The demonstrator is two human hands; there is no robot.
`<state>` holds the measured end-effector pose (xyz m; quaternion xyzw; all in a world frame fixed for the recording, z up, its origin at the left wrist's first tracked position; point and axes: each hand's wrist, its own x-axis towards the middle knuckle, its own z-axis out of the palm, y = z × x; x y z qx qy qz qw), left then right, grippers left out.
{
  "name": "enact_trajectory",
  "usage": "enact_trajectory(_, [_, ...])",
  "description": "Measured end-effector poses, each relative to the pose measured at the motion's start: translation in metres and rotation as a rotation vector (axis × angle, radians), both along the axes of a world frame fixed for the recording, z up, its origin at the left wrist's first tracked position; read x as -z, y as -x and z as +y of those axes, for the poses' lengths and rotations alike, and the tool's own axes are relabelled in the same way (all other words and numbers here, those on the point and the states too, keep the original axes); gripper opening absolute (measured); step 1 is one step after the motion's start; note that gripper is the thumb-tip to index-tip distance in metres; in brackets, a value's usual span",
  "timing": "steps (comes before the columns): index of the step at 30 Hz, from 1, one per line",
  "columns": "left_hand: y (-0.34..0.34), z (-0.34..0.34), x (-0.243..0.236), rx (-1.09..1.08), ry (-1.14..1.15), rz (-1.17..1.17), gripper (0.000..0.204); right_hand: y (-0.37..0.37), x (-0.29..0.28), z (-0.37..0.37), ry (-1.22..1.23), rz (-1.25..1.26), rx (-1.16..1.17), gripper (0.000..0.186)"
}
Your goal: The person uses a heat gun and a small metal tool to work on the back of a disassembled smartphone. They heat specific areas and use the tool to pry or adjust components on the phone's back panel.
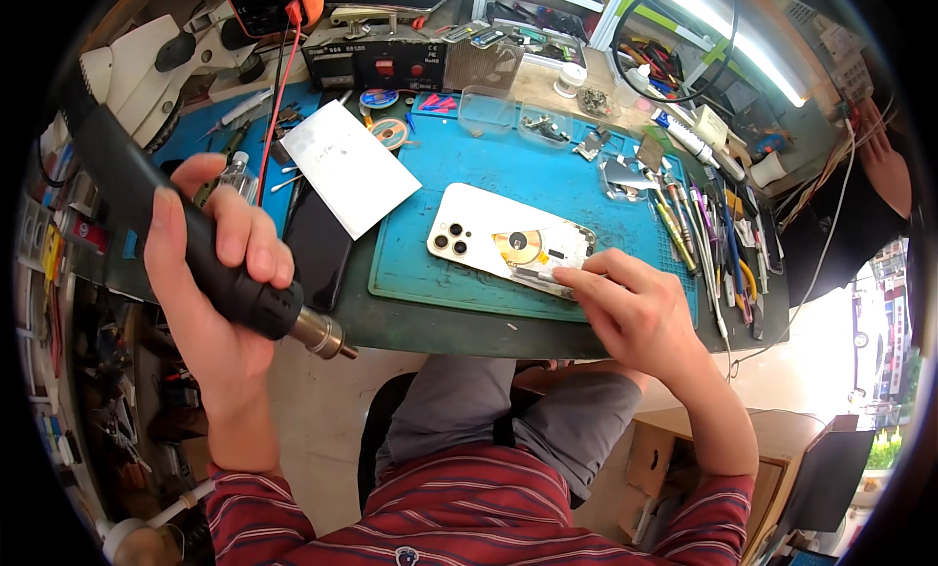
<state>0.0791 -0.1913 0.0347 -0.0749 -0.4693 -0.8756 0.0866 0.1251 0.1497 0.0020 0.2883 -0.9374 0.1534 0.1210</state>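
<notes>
1. Gripping the hot-air gun [200, 263] in our left hand [210, 273], we close all fingers round its black barrel, with the metal nozzle [325, 336] pointing right and down, off the near edge of the worktop [430, 322] and away from the work.
2. Our right hand [635, 307] rests on the lower end of the white phone back [498, 244], fingers pinched narrowly on a thin pale tool or strip [535, 273] at the opened edge; we cannot tell which it is.
3. The phone back lies flat, camera lenses to the left, on the blue silicone mat [547, 185], with a copper-coloured coil [518, 246] exposed near its middle.
4. We judge the panel light, stiff and brittle: thin glass that would crack if bent, and smooth enough to slide on the mat. It is best steadied by pressing flat on its end or held by its long edges, never levered from one corner.
5. The gun looks moderately heavy and nose-hot; the grip belongs on the black handle, well behind the nozzle.
6. Our left wrist is cocked upward and our right forearm comes in from the lower right.
7. A dark phone [318, 253], a white card [350, 167] and a row of hand tools [703, 234] lie around the mat.
</notes>
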Motion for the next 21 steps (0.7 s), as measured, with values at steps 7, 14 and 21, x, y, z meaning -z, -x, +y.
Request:
enact_trajectory(7, [0.025,0.013,-0.002,0.044,0.025,0.056,0.045,0.002,-0.003,0.004,0.041,-0.12,0.078,0.034])
enact_trajectory(14, [0.033,0.021,0.001,0.032,0.042,0.049,0.045,0.01,0.016,0.008,0.108,-0.142,0.2,0.078])
enact_trajectory(21, [0.033,0.023,0.001,0.043,0.04,0.038,0.044,0.0,0.019,-0.001,0.125,-0.1,0.293,0.074])
